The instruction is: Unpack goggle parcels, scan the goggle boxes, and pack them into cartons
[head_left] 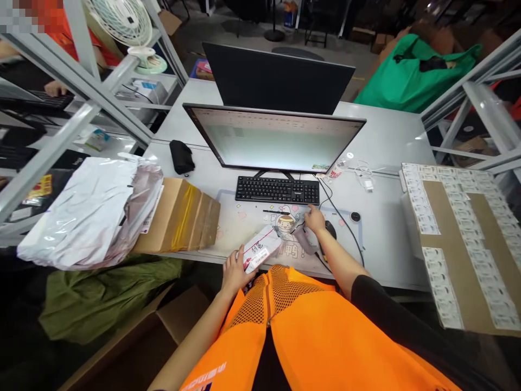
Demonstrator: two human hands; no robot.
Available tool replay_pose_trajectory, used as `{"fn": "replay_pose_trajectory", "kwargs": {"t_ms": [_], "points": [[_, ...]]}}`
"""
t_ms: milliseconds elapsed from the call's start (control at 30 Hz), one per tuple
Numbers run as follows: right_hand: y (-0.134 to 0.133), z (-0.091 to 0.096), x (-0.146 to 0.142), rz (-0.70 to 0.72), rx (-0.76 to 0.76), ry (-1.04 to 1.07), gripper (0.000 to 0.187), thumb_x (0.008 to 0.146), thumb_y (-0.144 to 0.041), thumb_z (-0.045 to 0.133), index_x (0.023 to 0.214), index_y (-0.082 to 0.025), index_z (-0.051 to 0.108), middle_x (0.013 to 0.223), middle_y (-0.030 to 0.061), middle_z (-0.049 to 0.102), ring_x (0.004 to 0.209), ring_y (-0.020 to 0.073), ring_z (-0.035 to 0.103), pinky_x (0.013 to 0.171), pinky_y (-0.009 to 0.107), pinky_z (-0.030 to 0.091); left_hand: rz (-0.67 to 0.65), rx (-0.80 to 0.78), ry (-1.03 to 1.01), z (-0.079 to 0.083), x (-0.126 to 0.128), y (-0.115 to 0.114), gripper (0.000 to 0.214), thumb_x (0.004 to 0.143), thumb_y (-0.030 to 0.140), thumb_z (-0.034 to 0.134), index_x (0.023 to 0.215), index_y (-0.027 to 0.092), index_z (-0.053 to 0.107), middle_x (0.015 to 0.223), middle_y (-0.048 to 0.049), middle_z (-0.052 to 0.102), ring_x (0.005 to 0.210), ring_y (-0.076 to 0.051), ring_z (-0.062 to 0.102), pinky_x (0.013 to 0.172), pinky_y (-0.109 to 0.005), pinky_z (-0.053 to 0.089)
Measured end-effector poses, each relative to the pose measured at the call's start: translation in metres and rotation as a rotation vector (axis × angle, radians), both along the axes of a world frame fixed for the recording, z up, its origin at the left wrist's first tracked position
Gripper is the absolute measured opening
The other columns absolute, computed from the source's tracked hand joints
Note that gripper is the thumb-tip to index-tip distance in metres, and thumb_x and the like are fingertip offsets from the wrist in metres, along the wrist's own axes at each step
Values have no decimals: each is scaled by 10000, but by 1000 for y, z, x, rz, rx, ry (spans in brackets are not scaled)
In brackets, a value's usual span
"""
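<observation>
A metal rack (pixel 73 103) stands to the left of the long desk (pixel 391 130), and behind it a co-worker's hand (pixel 55 88) is near another keyboard. At the right end of the desk, a flat carton (pixel 468 244) covered with rows of labels seems to stick out past the edge, so I think a small bump could tip it down. On the left, a white mailer bag (pixel 77 217) hangs over the edge beside a taped box (pixel 177 217), and together they leave little free room. The monitor (pixel 277 138) and keyboard (pixel 277 190) stand straight ahead. The packet (pixel 260 248) is in the left hand (pixel 236 270) at the near edge of the mat (pixel 240 228); the fingers are spread and closed on its end, and a weak hold could let it fall to the floor. The right hand (pixel 314 220) is just below the keyboard with its fingers loosely together, and I cannot tell if they hold the grey soft thing (pixel 305 239) under them.
</observation>
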State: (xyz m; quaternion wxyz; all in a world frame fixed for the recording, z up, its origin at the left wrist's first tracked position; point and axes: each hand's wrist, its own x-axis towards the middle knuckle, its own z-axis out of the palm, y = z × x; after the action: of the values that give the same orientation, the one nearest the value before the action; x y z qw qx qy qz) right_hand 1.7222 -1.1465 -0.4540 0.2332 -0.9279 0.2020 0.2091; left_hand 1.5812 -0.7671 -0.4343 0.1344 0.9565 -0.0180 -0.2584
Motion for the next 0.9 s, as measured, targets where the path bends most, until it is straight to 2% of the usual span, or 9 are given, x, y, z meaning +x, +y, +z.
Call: {"fn": "replay_pose_trajectory", "kwargs": {"t_ms": [167,267,367,433,500,567,700,800,900], "points": [[-46,-9,-80,-127,-137,-178,609,997,-362,446,1525,-78,559,1548,246,565,1461,365,470,1237,521,378,-17,-62,-75,-3,-8,-4,1047,832,484,803,1694,139,319,1519,-256,535,1387,-433,548,1173,-559,454],[-62,-25,-122,-140,-120,-180,667,990,-442,485,1572,-117,509,1635,251,467,1512,394,414,1220,585,390,-32,-138,-60,-3,-12,-8,1022,867,541,763,1692,134,316,1543,-251,522,1409,-419,551,1166,-538,486],[-68,-46,-146,-105,-70,-205,711,980,-484,513,1609,-157,455,1679,238,411,1538,387,404,1226,598,399,10,-253,-6,-8,1,-4,850,955,568,651,1676,228,356,1569,-177,541,1308,-348,649,1019,-467,592],[-69,-59,-154,-97,-54,-249,720,982,-506,516,1608,-157,451,1673,241,415,1535,386,416,1229,600,408,74,-304,-16,-17,27,4,688,1012,561,561,1613,250,437,1503,-149,600,1160,-307,713,938,-453,620],[-68,-69,-159,-99,-54,-301,699,996,-516,505,1593,-154,472,1652,243,434,1526,383,434,1231,599,417,120,-320,-119,-34,67,13,579,1033,550,514,1507,217,529,1389,-159,657,1114,-309,714,992,-489,606],[-66,-76,-162,-93,-53,-353,660,1021,-518,487,1582,-170,490,1637,233,450,1518,371,451,1232,596,426,140,-319,-289,-57,116,18,522,1032,537,504,1413,188,574,1326,-180,671,1210,-335,671,1103,-533,553],[-67,-85,-171,-60,-65,-498,590,1057,-506,482,1555,-193,530,1557,212,530,1446,357,528,1210,591,464,177,-302,-570,-109,203,14,526,1042,501,487,1399,119,543,1437,-221,609,1404,-340,544,1248,-563,423],[-78,-97,-178,-31,-129,-626,595,1030,-537,553,1521,-202,583,1424,196,619,1336,374,601,1175,593,498,183,-276,-644,-139,238,8,510,1073,459,454,1455,125,507,1519,-222,571,1471,-312,503,1285,-512,383],[-95,-110,-176,-49,-219,-738,651,989,-575,606,1519,-196,613,1367,201,642,1282,409,630,1160,607,504,185,-298,-672,-158,247,4,527,1093,438,433,1532,148,460,1599,-223,513,1534,-313,451,1293,-515,368]]}}
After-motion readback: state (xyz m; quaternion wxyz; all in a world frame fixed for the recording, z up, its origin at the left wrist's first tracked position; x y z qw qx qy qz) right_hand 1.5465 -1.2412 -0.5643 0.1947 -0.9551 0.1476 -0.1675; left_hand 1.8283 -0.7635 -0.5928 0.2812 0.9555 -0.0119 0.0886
